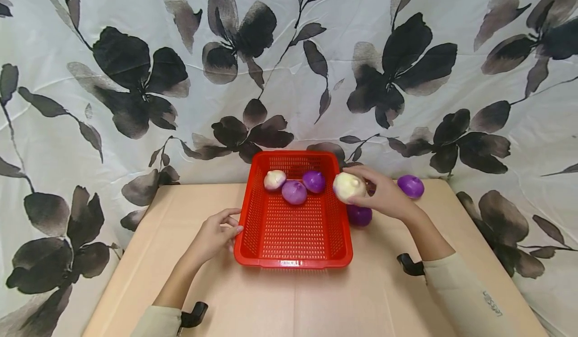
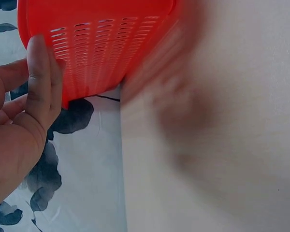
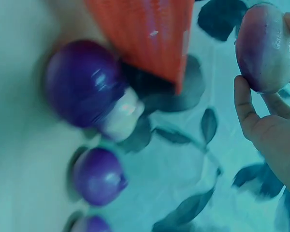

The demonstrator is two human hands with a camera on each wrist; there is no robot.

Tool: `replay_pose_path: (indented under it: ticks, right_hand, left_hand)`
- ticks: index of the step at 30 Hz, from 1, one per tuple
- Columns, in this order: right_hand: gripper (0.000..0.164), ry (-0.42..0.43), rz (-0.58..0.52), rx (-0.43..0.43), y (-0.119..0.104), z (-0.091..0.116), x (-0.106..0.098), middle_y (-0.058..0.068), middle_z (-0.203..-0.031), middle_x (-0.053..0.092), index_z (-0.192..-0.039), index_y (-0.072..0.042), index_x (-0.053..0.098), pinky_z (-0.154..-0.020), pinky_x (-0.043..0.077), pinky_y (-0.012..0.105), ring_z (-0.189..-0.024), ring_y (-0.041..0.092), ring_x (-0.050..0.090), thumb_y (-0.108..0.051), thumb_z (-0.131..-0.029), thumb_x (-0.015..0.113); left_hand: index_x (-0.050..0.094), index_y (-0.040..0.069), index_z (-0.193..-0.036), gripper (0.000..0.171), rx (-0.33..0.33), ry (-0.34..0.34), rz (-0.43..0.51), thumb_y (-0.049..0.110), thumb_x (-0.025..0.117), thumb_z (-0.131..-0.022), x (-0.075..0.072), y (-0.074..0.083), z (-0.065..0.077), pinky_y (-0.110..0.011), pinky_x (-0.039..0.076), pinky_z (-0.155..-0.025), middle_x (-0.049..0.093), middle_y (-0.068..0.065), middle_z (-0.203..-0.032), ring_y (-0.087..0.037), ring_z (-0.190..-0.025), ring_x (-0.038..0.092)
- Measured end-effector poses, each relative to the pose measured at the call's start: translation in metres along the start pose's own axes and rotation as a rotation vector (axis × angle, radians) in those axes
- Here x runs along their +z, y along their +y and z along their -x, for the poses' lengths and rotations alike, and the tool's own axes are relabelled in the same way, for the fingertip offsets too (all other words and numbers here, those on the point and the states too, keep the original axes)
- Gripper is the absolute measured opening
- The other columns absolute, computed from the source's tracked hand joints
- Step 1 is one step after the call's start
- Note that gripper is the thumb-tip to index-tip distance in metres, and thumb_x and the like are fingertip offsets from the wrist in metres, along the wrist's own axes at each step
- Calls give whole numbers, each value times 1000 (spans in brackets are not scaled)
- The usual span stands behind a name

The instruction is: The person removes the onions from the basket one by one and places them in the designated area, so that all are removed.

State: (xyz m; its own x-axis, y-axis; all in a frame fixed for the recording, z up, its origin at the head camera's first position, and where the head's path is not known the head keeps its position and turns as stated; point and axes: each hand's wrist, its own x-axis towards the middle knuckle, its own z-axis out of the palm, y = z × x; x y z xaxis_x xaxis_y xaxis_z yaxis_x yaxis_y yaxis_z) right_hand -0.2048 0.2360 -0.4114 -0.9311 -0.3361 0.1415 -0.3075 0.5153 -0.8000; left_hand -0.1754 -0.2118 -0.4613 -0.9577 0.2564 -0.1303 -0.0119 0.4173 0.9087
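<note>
My right hand [image 1: 383,192] holds a purple-and-white turnip [image 1: 349,187] between thumb and fingers, over the right rim of a red plastic basket [image 1: 293,263]. Its pale side faces up in the head view; the right wrist view shows purple skin on this turnip [image 3: 261,46]. Against the basket's left side rests my left hand [image 1: 213,236], fingertips at the rim. The left wrist view shows its fingers [image 2: 38,79] straight along the outer wall. Inside the basket, toward the back, lie a whitish turnip [image 1: 274,180] and two purple turnips [image 1: 294,192].
A purple turnip [image 1: 359,216] lies just right of the basket, partly under my right hand. Another purple turnip [image 1: 410,186] sits near the table's back right edge. Behind the wooden table [image 1: 289,307] hangs a white cloth [image 1: 316,101] with dark flowers.
</note>
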Motion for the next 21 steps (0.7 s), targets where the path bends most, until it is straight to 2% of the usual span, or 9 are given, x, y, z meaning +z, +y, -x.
replay_pose_path:
  ticks: [5,9,14,18,21]
  right_hand:
    - [68,47,17,48,31,20,-8,8,-149,53,-147,-17,57,-94,53,17,-121,26,59,-23,-86,86]
    - [68,88,19,85,51,37,-13,12,-145,54,-148,-13,54,-91,52,16,-118,29,57,-19,-88,84]
    - [71,127,32,161,70,55,-17,20,-147,50,-151,-7,48,-86,53,18,-117,38,58,-19,-89,83]
    - [72,155,50,187,87,64,-17,26,-148,47,-149,0,46,-83,53,18,-119,42,58,-17,-89,82]
    - [71,177,83,200,101,67,-13,28,-149,47,-148,3,47,-89,54,27,-122,43,56,-16,-89,82]
  left_hand:
    - [50,-2,-146,55,2,-5,0,3,71,-96,0,-1,0,-34,61,-51,65,-19,-102,-19,-60,66]
    - [51,-2,-146,54,-1,-7,1,3,71,-96,0,0,0,-33,61,-52,65,-20,-102,-18,-60,65]
    - [51,-1,-146,53,-18,-3,2,2,70,-97,1,0,0,-33,62,-52,65,-20,-102,-17,-60,66]
    - [50,-2,-146,53,-13,-6,12,2,69,-97,1,1,0,-35,62,-51,64,-21,-103,-18,-60,65]
    - [50,-3,-147,54,-6,-10,10,3,69,-97,0,1,1,-36,62,-52,64,-21,-103,-18,-60,65]
